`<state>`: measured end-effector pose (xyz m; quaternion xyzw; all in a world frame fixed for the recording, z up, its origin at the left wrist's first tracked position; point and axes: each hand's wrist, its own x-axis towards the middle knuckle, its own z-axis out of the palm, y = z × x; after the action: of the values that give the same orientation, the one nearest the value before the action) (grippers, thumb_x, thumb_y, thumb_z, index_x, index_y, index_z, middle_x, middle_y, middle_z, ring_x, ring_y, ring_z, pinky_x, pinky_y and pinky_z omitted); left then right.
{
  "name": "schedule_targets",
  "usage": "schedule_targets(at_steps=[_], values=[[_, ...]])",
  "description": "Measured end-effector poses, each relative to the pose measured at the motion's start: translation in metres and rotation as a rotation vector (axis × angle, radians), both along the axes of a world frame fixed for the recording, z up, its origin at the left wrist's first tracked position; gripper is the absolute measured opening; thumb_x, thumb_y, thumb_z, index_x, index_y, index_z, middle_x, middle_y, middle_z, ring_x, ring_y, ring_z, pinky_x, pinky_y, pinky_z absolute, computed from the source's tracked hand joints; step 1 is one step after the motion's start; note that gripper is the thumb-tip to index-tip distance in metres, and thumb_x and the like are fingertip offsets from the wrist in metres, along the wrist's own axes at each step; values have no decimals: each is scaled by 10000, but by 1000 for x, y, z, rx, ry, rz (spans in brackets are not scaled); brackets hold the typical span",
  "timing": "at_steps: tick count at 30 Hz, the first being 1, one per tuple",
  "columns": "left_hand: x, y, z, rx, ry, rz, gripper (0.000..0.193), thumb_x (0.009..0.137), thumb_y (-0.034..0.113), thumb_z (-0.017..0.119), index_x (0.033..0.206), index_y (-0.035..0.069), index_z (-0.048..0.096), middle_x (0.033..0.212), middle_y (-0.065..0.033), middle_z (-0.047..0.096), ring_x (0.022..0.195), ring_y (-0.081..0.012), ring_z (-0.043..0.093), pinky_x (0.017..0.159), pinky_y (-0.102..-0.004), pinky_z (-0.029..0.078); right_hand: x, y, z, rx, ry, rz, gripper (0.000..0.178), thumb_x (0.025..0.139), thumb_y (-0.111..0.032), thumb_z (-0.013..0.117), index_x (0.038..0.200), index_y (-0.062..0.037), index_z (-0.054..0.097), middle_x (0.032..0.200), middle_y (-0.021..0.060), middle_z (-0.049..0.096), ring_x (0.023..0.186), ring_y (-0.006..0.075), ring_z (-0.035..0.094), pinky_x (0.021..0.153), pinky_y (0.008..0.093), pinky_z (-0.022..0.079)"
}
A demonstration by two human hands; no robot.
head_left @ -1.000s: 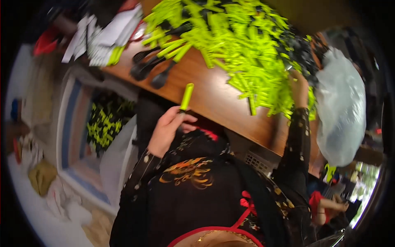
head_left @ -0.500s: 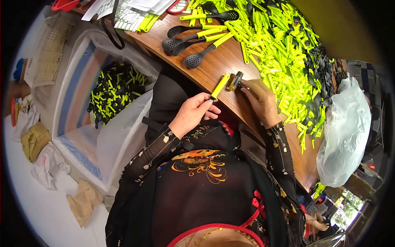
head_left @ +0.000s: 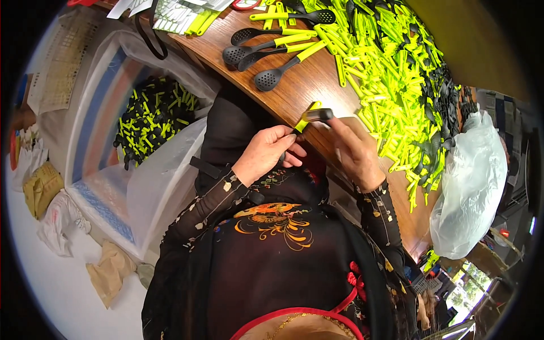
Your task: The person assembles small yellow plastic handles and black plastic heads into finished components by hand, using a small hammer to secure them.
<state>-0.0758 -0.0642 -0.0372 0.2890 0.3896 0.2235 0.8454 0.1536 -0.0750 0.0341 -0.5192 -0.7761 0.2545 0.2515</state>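
Note:
My left hand (head_left: 266,154), near the table's front edge, is closed round a kitchen utensil. Its lime-green handle (head_left: 301,126) points up and away from me over the edge; its black lower part is mostly hidden by my fingers. In my right hand (head_left: 357,150) is a small tool with a dark, shiny cylindrical head (head_left: 319,115), somewhat blurred. That head lies against or just over the handle's upper end; I cannot tell which. Several finished slotted spoons (head_left: 268,79) with black bowls and green handles lie on the table beyond my hands.
A large heap of green handles (head_left: 391,107) covers the table's right side, black parts (head_left: 442,107) along its far edge. A white plastic bag (head_left: 470,187) sits at right. A lined sack (head_left: 99,141) at left holds many green-and-black pieces (head_left: 150,122). Papers (head_left: 181,17) lie at the far left.
The tool in my right hand has moved left and tilted over onto the green handle's upper end. My left hand keeps its hold on the utensil, and the whole view has shifted slightly.

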Motion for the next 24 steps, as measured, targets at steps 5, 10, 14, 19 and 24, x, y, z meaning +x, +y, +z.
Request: schedule_targets(at_steps=[5,10,14,19,24], values=[[2,0,-7,27,-18,-6,266,1108,231,489,1176,11,621,962,-116,738,774,-167,737,671,-239,541,10,-1,-7,-35,-150,96,495,876,82,604,1347,-65,651,999,124,662,779,323,673,705,385,561],[2,1,-5,-1,5,4,287,1108,240,492,1163,-6,629,952,-118,737,767,-168,738,665,-242,541,15,5,-4,187,139,-96,596,810,144,640,1370,-59,635,967,147,644,766,299,647,706,348,545],[2,1,-6,-1,-17,-7,292,1107,245,494,1171,-6,629,955,-119,736,767,-167,738,667,-241,542,17,2,-6,-74,-159,97,590,824,98,622,1383,-89,634,935,139,635,776,343,662,698,372,554],[3,1,-1,-5,1,2,292,1109,249,487,1166,-2,627,964,-113,733,779,-162,739,672,-242,542,22,4,8,-109,37,-32,550,873,119,576,1382,-82,629,929,153,630,806,335,647,741,366,534],[1,0,1,64,51,-55,273,1116,229,462,1214,8,589,965,-106,726,797,-166,740,703,-247,548,26,-6,-6,-64,-38,-214,474,913,77,620,1362,-77,642,906,155,622,774,330,625,710,380,517]])
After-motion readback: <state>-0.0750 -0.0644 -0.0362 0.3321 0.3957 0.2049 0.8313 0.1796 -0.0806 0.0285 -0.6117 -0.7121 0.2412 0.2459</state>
